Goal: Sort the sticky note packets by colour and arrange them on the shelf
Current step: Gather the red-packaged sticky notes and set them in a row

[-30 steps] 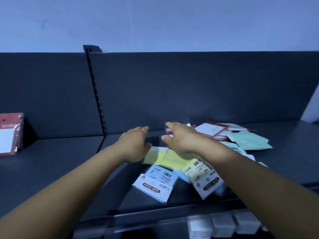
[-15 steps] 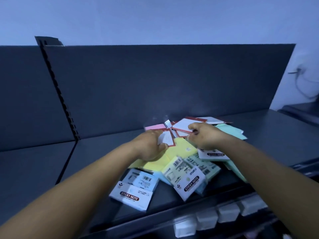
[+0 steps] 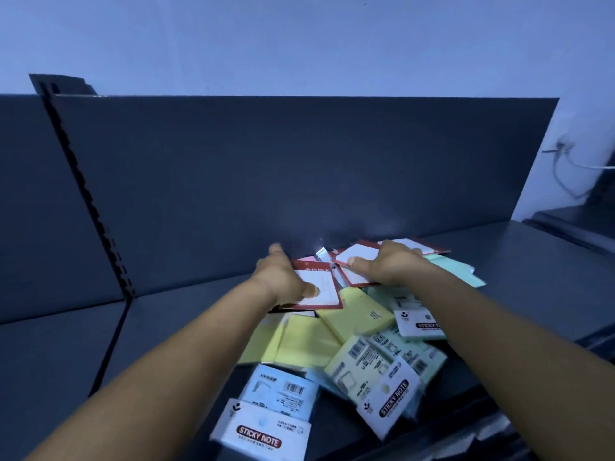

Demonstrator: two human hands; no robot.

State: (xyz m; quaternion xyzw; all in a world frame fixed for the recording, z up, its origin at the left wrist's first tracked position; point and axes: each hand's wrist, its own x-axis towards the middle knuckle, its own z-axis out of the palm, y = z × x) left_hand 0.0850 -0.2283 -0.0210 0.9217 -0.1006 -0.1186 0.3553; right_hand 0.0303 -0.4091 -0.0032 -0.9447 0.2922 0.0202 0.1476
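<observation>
While both hands work at the back of the pile (image 3: 349, 331), my left hand (image 3: 283, 277) holds a red packet (image 3: 321, 289): the thumb lies across its white face, and the fingers appear to reach under its far edge, though they are hidden. My right hand (image 3: 387, 266) rests on a second red packet (image 3: 354, 261) with the thumb pressed on the near side of its face; I cannot tell whether the fingers curl under it.

All packets lie in one loose heap on the shelf (image 3: 199, 314), against the back panel (image 3: 299, 168). Red ones sit at the rear, yellow packets (image 3: 332, 331) in the middle, green packets (image 3: 462, 269) to the right, and a blue packet (image 3: 266, 424) nearest me at the front edge.

Handling notes, as I judge them:
- Each packet is light and flat; one hand carries it easily.
- The wrap looks glossy, so packets probably slide over one another. A pull on one can drag its neighbours.
- The pad inside is fairly stiff; the card header bends more readily.
- Best hold: pinch across the pad body, thumb on the face, fingers beneath.
- Lift clear of the heap before moving sideways.
- Packets near the front edge could slip off if the heap is disturbed.
</observation>
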